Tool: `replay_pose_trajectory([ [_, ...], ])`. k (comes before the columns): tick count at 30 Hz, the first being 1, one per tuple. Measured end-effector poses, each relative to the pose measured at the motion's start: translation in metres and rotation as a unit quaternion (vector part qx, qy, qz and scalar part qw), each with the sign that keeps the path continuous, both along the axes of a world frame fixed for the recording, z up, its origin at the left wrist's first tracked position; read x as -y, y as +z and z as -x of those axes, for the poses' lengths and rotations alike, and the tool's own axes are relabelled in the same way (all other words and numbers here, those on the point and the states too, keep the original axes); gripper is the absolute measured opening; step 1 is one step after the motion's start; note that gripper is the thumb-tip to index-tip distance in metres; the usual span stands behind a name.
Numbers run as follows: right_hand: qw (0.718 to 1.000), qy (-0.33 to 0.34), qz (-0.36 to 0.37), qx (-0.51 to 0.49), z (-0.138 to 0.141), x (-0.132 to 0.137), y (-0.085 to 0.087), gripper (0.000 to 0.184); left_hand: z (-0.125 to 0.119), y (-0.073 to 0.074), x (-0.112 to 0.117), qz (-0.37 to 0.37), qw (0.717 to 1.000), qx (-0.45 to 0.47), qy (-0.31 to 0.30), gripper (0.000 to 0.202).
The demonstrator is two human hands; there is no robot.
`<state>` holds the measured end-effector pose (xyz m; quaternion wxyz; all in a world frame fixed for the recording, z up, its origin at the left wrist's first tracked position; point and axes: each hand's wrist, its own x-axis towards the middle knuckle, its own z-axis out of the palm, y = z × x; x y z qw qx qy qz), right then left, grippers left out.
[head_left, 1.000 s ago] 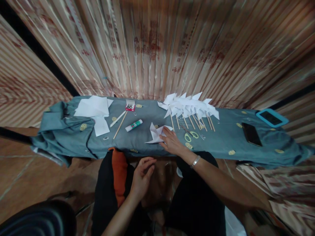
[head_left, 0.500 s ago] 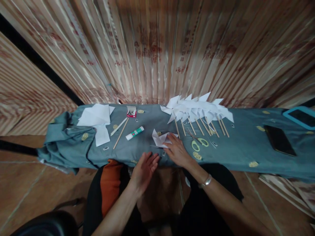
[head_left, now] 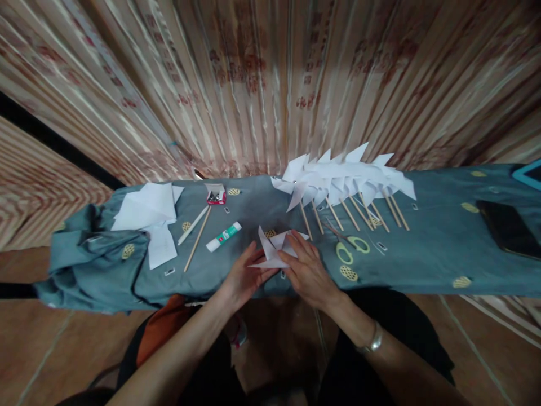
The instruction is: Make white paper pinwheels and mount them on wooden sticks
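A folded white paper pinwheel [head_left: 273, 256] is between my two hands, low over the front of the cloth-covered table. My left hand [head_left: 245, 273] holds its left side, with fingers under the paper and the thumb near its edge. From the right, my right hand [head_left: 307, 269] grips the paper, its fingers over the folded middle and its fingertips partly hidden. Just right of that hand lie scissors [head_left: 351, 248] with light green handles. A glue stick [head_left: 224, 237] rests to the left of the pinwheel.
Finished-looking paper pinwheels on sticks [head_left: 350, 180] overlap in a row at the back right. Leftward are a small red box of metal pins [head_left: 216, 195], a wooden stick [head_left: 196, 239], a white pencil-like stick [head_left: 193, 225] and paper sheets [head_left: 146, 208]. A phone [head_left: 509, 225] lies far right.
My left hand has come up from the table's front edge and taken hold of the paper pinwheel. The pinwheel is lifted and tilted slightly; my right hand stays on it. The view has shifted.
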<state>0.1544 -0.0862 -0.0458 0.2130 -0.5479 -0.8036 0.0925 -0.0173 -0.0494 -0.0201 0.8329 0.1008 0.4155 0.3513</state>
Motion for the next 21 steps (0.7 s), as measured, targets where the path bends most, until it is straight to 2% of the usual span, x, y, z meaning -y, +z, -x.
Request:
replay_pose_trajectory([
  [4, 0.999, 0.004, -0.045, 0.028, 0.005, 0.000, 0.003, 0.043, 0.001, 0.001, -0.005, -0.011, 0.999, -0.007, 0.036, 0.023],
  [6, 0.998, 0.009, -0.055, 0.034, 0.007, 0.001, 0.006, 0.058, 0.001, 0.003, -0.006, -0.031, 0.998, -0.014, 0.053, 0.019],
  [9, 0.998, 0.009, -0.050, 0.037, 0.009, 0.001, 0.009, 0.075, 0.001, 0.004, -0.007, -0.068, 0.996, -0.040, 0.045, 0.018],
  [14, 0.999, -0.003, -0.036, 0.029, 0.014, 0.003, 0.009, 0.078, -0.003, 0.001, -0.007, -0.090, 0.992, -0.080, 0.030, 0.036],
  [21, 0.999, 0.003, -0.031, -0.021, 0.019, 0.009, 0.010, 0.074, -0.004, 0.001, -0.006, -0.106, 0.987, -0.113, 0.053, 0.038],
])
